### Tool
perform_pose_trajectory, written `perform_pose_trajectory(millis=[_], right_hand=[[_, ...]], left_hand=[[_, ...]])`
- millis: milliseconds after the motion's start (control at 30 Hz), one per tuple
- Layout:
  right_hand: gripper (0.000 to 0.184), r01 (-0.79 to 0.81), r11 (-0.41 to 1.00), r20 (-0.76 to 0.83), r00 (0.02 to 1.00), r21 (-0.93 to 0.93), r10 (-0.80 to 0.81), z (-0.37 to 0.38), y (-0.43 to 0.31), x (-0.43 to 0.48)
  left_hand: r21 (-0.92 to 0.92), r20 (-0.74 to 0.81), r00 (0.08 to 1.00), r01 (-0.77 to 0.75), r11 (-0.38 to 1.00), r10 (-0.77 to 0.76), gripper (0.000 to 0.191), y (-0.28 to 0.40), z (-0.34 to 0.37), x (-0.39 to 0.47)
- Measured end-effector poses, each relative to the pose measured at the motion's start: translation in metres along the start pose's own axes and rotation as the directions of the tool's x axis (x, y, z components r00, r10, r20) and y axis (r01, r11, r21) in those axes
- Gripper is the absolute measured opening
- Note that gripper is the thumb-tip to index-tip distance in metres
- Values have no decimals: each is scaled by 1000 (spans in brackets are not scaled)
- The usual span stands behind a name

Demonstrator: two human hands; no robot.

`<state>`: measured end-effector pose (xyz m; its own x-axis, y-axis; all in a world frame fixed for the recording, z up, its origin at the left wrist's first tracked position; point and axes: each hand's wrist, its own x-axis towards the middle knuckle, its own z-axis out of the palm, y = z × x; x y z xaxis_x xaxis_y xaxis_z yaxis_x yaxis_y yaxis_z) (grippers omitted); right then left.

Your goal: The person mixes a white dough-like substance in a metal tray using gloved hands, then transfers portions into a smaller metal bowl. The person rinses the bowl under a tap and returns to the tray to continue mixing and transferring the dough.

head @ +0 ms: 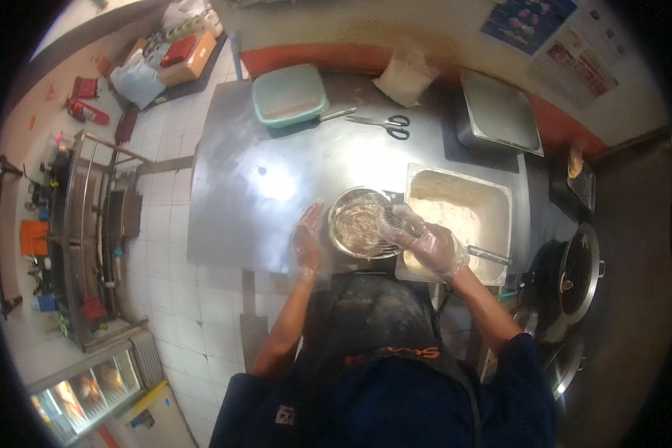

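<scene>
A round metal bowl point(336, 246) with pale, wet-looking food stands near the front edge of the steel table. Over its right side lies a wire skimmer point(390, 219), whose coiled rim my right hand point(425, 243), in a clear plastic glove, grips. The skimmer's handle appears to extend right, over a rectangular steel pan point(507, 224) holding pale powder. My left hand point(309, 238), gloved as well, is raised just left of the bowl, fingers together and pointing away from me; nothing shows in it. Whether it touches the bowl is unclear.
Black-handled scissors point(395, 126), a lidded green plastic container point(289, 95) with a metal handle beside it, and a plastic bag point(407, 79) lie along the back of the steel table point(224, 185). A covered steel pan point(502, 115) stands back right. Large pots point(596, 280) are at the right.
</scene>
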<state>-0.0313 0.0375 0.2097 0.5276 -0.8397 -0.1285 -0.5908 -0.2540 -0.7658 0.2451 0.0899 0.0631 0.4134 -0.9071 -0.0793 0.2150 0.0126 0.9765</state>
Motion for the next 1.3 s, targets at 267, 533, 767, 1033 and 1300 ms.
perform_pose_trajectory(millis=[267, 533, 767, 1033, 1300], right_hand=[[57, 114, 801, -560, 772, 588, 302, -34, 30, -30], [77, -111, 756, -555, 612, 645, 563, -67, 136, -115], [70, -142, 837, -683, 513, 529, 519, -74, 161, -145], [63, -116, 728, -599, 490, 675, 633, -86, 165, -154], [68, -111, 717, -555, 558, 688, 618, -101, 176, -147]], left_hand=[[419, 94, 995, -75, 905, 39, 35, 68, 52, -1], [283, 851, 488, -118, 952, -192, 52, 14, 204, 1], [236, 961, 164, -906, 352, -223, 88, -113, 326, 5], [285, 881, 69, -867, 409, -468, 85, -190, 324, -26], [-2, 828, -196, -938, 347, -526, 81, -21, 339, -20]])
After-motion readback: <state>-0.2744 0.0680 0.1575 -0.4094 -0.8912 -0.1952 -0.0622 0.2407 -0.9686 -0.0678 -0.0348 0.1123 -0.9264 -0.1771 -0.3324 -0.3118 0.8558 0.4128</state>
